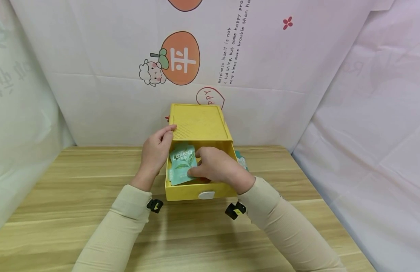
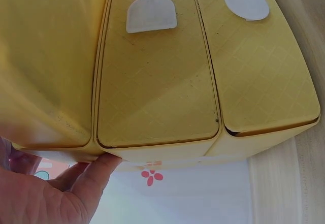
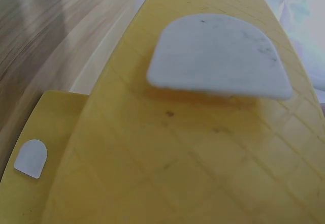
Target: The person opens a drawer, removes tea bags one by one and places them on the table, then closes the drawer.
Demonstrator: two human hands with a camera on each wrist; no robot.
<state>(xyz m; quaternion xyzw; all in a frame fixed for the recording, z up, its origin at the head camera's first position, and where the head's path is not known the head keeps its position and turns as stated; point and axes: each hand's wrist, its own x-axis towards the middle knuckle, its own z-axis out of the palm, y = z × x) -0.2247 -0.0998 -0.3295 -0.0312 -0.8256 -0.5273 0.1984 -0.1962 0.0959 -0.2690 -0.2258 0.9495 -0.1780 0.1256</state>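
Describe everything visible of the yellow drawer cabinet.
The yellow, boxy, plastic-looking drawer cabinet stands upright on the pale wood-grain table. Its top drawer is pulled out, holding a pale green pouch; two lower drawers look shut or nearly so. Diamond-patterned fronts carry white rounded tabs. The left hand touches its side; the right hand is inside the top drawer.

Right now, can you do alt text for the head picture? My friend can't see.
A person's right grip reaches into the open drawer of a yellow plastic box, thumb over a flat mint-green pouch. The left grip touches the box, which stands on a wooden table.
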